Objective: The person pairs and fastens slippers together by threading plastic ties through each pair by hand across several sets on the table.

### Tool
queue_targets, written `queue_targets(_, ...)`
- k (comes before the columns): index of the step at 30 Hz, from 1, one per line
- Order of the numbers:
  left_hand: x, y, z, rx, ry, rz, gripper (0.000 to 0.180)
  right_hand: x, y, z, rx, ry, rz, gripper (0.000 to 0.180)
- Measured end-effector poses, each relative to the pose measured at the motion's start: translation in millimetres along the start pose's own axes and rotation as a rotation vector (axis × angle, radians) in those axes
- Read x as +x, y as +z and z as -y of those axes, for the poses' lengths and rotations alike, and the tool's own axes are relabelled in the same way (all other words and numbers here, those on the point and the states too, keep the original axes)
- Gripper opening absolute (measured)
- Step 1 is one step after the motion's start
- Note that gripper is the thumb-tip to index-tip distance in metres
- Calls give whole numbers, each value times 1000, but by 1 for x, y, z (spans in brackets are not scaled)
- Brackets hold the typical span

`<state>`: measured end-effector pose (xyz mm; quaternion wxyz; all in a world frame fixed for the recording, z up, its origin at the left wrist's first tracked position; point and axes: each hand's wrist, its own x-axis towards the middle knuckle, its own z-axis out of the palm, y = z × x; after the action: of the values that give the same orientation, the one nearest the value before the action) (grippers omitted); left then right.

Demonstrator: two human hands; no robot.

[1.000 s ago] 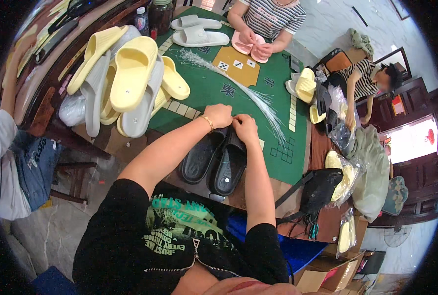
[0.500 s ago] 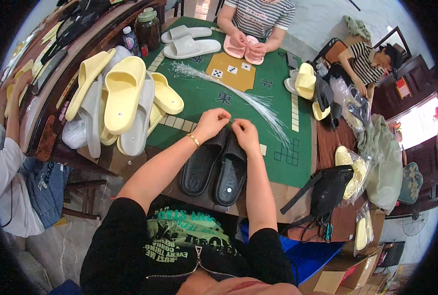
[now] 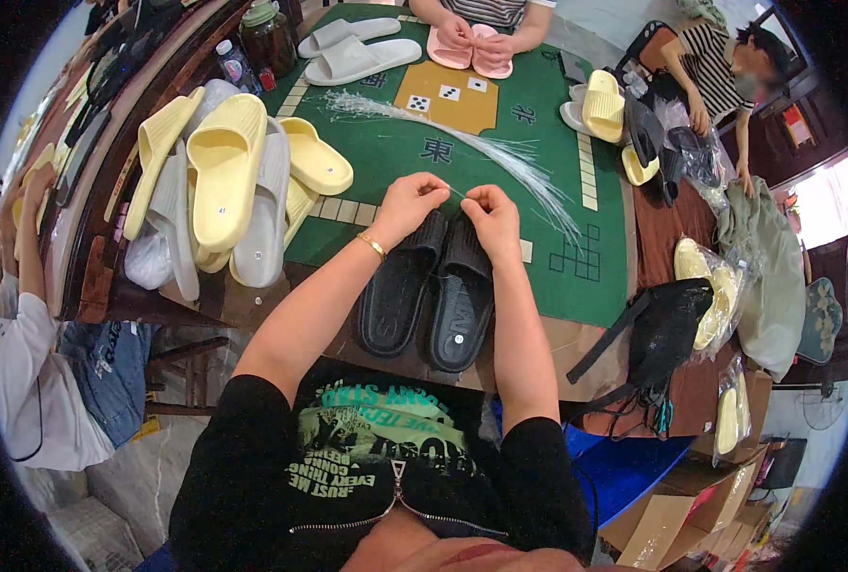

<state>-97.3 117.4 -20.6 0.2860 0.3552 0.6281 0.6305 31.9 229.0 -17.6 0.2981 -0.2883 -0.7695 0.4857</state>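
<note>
A pair of black slide slippers (image 3: pixel 395 300) lies side by side in front of me, heels toward my body. Above their toe ends my left hand (image 3: pixel 411 204) and my right hand (image 3: pixel 494 225) are held close together, fingertips pinched. Between them a thin whitish strand (image 3: pixel 456 193) faintly shows, one end in each pinch. Just beyond my hands, a loose bundle of thin clear plastic strands (image 3: pixel 510 160) lies across the green tabletop (image 3: pixel 348 172). My wrists pass over the sides of the slippers, and part of the right slipper's strap is hidden by my right hand.
Yellow slippers (image 3: pixel 224 181) and grey ones are piled at my left. Grey slippers (image 3: pixel 362 62) lie at the far left, beside a jar (image 3: pixel 270 43). Across the table a person's hands hold pink slippers (image 3: pixel 472 52). At right are a black bag (image 3: pixel 667 329) and bagged yellow slippers (image 3: pixel 715 296).
The view has shifted slightly, so the table sits higher. Both my hands stay pinched above the black slippers, with the strand now faintly visible between them. The person at far right has an arm reaching lower.
</note>
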Motion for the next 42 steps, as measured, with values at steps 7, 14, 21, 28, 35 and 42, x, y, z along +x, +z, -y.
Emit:
queue_targets(7, -2, -1, -3, -141, -19, 9, 14, -4, -2, 10, -28, 10, 20, 8)
queue_targets(14, -3, -1, -3, 56, 43, 67, 15, -6, -1, 16, -131, -25, 73, 13)
queue_targets(21, -1, -3, 2, 28, 26, 14, 16, -6, 2, 17, -101, -55, 68, 16)
queue_targets(28, -6, -5, -11, -188, -82, -45, 12, -3, -1, 5, -41, -25, -50, 11)
queue_targets(35, -5, -7, -7, -235, -51, 6, 11, -3, 1, 8, -120, 4, 6, 14)
queue_targets(42, -6, -5, -13, -235, -68, 47, 12, -5, 0, 8, -90, -35, 100, 19)
